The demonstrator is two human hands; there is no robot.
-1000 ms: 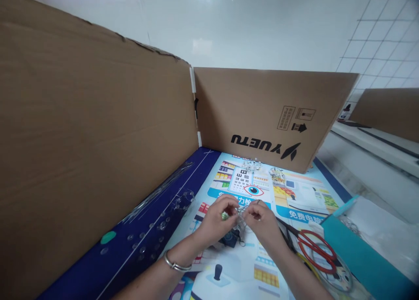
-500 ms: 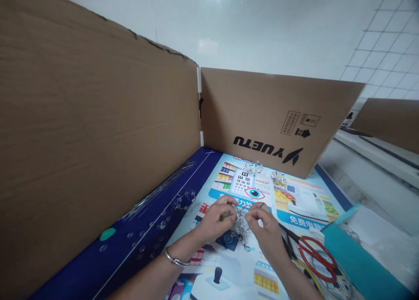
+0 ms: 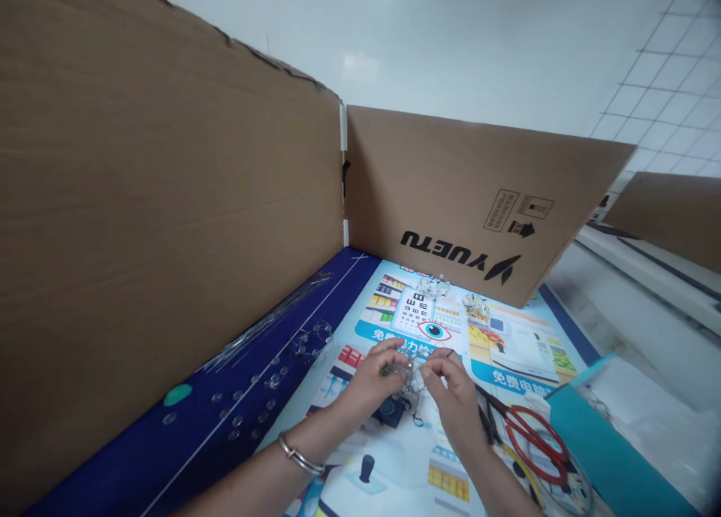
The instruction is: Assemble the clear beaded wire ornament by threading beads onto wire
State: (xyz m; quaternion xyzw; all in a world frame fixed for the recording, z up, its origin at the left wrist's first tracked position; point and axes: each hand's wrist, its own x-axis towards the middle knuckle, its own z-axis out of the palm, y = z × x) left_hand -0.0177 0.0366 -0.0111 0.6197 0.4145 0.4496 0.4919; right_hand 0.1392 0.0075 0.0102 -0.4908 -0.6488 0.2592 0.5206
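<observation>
Looking down from the head camera, we are reading YUETU upside down in black on the rear cardboard panel [image 3: 451,186], beside a leaf-like logo. Nearby, a thick arrow is pointing right, and the boxed characters next to it are appearing too small for us to read. On the printed table cover [image 3: 394,457] we are making out an eye chart of E shapes, an eye drawing and, on a blue band to the right, 免费电脑, with the rest running out of legibility. The left hand [image 3: 375,382] is covering part of another caption beginning 免.

The clear beaded wire piece [image 3: 415,398] is sitting between both hands above the cover, its outline blurring and its left part hiding behind fingers. The left hand is curling closed around it. The right hand [image 3: 455,393] is bringing thumb and forefinger together at its other edge, but we are failing to tell whether they are gripping a strand.

Scissors [image 3: 517,412] with red handles are lying beside the right forearm, which is hiding part of their blades. The teal box [image 3: 608,442] is running out at the right edge, its contents looking indistinct. Clear beads [image 3: 273,382] are lying scattered on the dark blue strip at left, near a green disc [image 3: 177,394].
</observation>
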